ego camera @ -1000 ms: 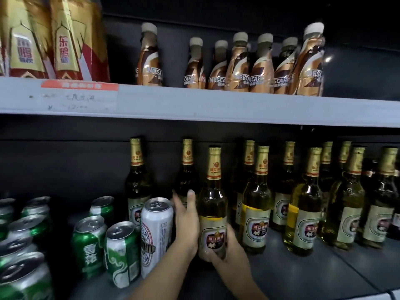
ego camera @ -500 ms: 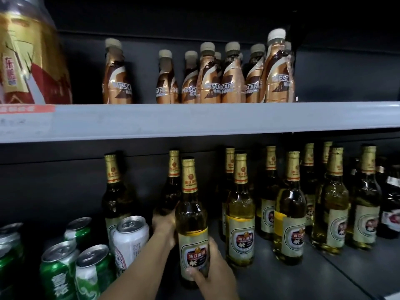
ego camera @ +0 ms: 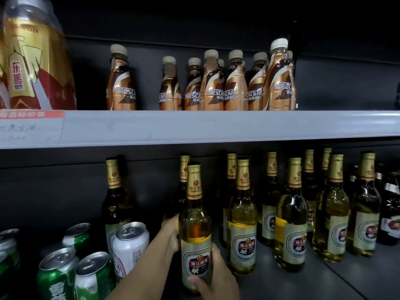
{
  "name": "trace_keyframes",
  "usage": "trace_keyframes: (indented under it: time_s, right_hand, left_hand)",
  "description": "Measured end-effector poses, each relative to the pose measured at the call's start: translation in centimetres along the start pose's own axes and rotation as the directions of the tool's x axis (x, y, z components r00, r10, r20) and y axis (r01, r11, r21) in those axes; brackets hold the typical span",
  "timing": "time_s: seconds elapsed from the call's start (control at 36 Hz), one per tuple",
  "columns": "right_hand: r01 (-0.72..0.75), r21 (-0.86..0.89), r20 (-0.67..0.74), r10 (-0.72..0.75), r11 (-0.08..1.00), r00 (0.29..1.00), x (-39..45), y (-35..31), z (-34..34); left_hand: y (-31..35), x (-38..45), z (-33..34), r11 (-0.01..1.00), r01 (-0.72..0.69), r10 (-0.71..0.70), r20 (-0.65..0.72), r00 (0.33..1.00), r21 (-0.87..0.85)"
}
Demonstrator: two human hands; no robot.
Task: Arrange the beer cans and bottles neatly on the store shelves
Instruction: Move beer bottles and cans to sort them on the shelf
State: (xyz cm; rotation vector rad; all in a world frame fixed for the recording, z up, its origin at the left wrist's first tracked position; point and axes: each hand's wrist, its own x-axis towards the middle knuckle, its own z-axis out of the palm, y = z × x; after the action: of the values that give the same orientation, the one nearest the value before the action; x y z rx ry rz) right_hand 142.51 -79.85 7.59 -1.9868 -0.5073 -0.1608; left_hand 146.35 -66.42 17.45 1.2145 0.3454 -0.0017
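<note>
Currently both hands on one beer bottle (ego camera: 195, 226) at front of the lower shelf (ego camera: 324, 276), upright; right hand (ego camera: 213, 276) wraps its lower label, thumb across the front; left hand (ego camera: 172, 231) curls round the left side at mid-body. White can (ego camera: 129, 245) and green cans (ego camera: 71, 271) stand just left of it; row of matching bottles (ego camera: 290, 230) to the right; coffee bottles (ego camera: 216, 83) on the upper shelf (ego camera: 216, 126).

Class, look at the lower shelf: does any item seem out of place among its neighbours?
Yes. One white can stands among the green cans at the left, the only one with that colour. It sits just left of the beer bottle held by both hands.
</note>
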Motion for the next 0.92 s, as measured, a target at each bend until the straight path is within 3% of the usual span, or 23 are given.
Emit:
trace_keyframes:
  time_s: [0.14,0.31,0.47,0.56,0.67,0.72,0.78,0.83,0.86,0.92]
  right_hand:
    - [0.035,0.003,-0.04,-0.035,0.999,0.999,-0.4,-0.4,0.1]
    - [0.043,-0.033,-0.086,-0.045,0.999,0.995,-0.7,0.1,0.6]
    - [0.025,-0.064,-0.081,-0.03,0.998,0.996,-0.2,0.7,1.0]
    - [0.05,-0.024,-0.096,-0.052,0.998,0.994,-0.1,0.5,1.2]
    - [0.054,0.027,-0.097,-0.051,0.998,0.994,-0.5,0.1,1.3]
    - [0.077,-0.079,-0.186,-0.09,0.994,0.978,-1.1,-0.7,1.2]
    - [0.112,-0.266,-0.415,-0.218,0.958,0.883,-1.9,-2.1,1.2]
    - [0.271,-0.309,-0.569,-0.406,0.912,0.715,-2.8,-4.3,1.4]
    - [0.359,-0.304,-0.568,-0.471,0.882,0.675,-3.1,-5.4,2.0]
    - [0.462,-0.285,-0.482,-0.542,0.84,0.688,-3.4,-6.9,3.7]
  left_hand:
    - [0.2,-0.6,-0.2,0.992,-0.006,0.011,0.044,0.999,-0.129]
    - [-0.4,-1.8,0.4,0.947,-0.051,0.043,-0.031,0.999,-0.317]
    - [-2.2,-5.4,0.9,0.936,-0.128,0.085,-0.14,0.986,-0.329]
    - [-4.0,-7.8,0.7,0.946,-0.244,0.22,-0.134,0.966,-0.211]
    - [-5.3,-11.9,0.7,0.846,-0.532,0.52,-0.171,0.837,-0.029]
    - [-5.6,-13.1,-0.3,0.746,-0.665,0.656,-0.21,0.725,0.031]
    - [-5.4,-14.0,-1.7,0.621,-0.776,0.769,-0.274,0.577,0.11]
    - [-4.4,-14.8,-3.5,0.508,-0.84,0.839,-0.326,0.435,0.188]
    - [-4.0,-15.0,-4.5,0.465,-0.847,0.864,-0.34,0.371,0.256]
    - [-3.4,-14.6,-7.0,0.409,-0.802,0.902,-0.325,0.284,0.435]
